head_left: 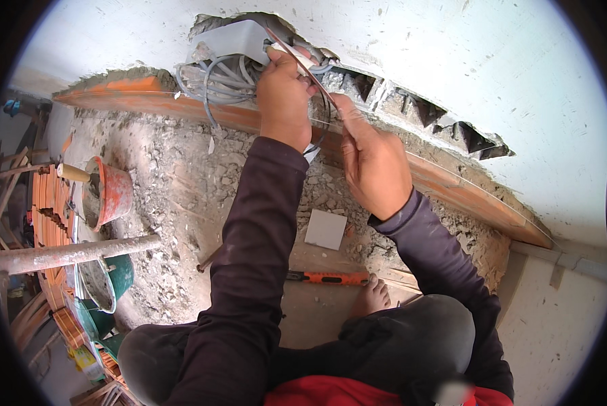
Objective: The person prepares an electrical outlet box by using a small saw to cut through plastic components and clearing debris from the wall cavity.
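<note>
At the broken-out hole in the white wall, my left hand (pixel 283 98) is closed on a short white plastic piece (pixel 291 58), its far end hidden by fingers and wall. Beside it sits a translucent grey box (pixel 230 42). A bundle of grey cables (pixel 225 84) loops out below the box. My right hand (pixel 378 162) pinches the near end of a thin, flat reddish-brown strip (pixel 291 51), which slants up to the left across the white piece. Whether the strip touches it I cannot tell. A dark thin wire (pixel 327 118) hangs between my hands.
A row of orange bricks (pixel 445 179) runs along the wall's foot, with a taut string over it. Rubble (pixel 181 162), a white square tile (pixel 326 229) and an orange-handled tool (pixel 330 278) lie below. Left stand a red bucket (pixel 116 195), a green bucket (pixel 119 274) and a pole (pixel 80 254).
</note>
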`<state>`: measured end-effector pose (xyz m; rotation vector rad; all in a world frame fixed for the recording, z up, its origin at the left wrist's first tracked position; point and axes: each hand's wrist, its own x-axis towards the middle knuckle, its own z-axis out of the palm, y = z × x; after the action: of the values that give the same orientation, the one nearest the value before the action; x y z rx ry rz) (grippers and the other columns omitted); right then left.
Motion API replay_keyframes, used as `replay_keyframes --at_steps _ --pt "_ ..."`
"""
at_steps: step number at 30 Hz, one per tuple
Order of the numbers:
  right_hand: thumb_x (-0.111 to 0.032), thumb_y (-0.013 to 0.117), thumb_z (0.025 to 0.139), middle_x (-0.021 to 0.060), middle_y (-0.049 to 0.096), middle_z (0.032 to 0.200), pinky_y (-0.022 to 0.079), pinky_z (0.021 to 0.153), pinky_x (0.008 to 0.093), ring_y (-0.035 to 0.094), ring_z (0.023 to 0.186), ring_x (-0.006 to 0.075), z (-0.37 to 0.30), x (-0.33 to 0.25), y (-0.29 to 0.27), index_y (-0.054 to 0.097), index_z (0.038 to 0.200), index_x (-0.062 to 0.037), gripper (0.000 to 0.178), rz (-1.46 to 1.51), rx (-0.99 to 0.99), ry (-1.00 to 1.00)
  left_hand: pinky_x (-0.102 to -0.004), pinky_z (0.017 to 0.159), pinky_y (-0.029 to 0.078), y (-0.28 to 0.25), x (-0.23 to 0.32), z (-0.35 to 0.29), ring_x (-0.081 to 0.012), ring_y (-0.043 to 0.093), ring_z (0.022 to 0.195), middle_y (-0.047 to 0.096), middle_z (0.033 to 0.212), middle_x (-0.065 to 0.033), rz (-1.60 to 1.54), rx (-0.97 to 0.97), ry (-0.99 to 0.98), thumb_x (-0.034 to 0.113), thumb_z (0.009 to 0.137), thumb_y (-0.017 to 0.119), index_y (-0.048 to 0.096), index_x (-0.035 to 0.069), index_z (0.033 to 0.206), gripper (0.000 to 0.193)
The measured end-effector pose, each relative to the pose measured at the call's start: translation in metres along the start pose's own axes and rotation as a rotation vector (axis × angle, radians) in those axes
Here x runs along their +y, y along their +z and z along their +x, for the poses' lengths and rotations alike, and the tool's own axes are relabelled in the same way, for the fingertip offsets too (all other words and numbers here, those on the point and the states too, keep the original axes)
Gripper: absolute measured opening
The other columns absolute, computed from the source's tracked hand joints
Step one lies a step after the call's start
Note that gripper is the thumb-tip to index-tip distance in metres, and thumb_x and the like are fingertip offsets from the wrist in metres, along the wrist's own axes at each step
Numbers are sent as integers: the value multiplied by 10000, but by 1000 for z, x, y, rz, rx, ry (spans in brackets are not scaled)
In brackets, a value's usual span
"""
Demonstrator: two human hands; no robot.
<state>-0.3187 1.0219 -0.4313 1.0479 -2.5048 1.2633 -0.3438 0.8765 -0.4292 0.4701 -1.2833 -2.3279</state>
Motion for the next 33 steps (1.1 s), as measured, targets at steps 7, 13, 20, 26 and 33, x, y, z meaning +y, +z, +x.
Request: replay_keyframes --at_steps 7,13,20,26,33 --pt "-89 517 909 207 548 633 446 535 398 566 551 344 9 -6 0 571 1171 -10 279 255 17 168 -307 703 410 -4 0 2 -128 473 765 573 900 -41 33 -5 -8 309 1009 365 530 67 1019 293" --pt "-285 405 997 140 484 595 419 574 346 493 551 241 18 8 7 599 901 12 368 431 -19 146 -298 715 411 -6 -3 4 -127 448 737 570 908 -34 20 -53 10 314 1007 372 528 70 1024 290" --pt "-284 382 998 144 503 620 419 583 371 513 578 290 18 3 3 556 821 -6 373 382 -70 209 -300 722 420 -4 2 0 -128 464 742 575 917 -41 31 -16 -3 301 1011 361 526 66 1006 288" --pt "-265 377 994 236 539 676 426 600 454 535 672 445 23 -1 5 545 846 -2 345 248 -66 191 -292 728 420 -5 -1 2 -125 497 791 577 933 -49 44 -21 -13 281 1011 351 530 53 1023 290" --pt "-245 386 992 254 542 691 424 605 476 540 714 471 21 -4 7 540 864 -1 316 256 -42 206 -288 708 419 -2 1 2 -123 495 767 579 906 -43 65 20 -14 288 1016 330 529 52 998 309"
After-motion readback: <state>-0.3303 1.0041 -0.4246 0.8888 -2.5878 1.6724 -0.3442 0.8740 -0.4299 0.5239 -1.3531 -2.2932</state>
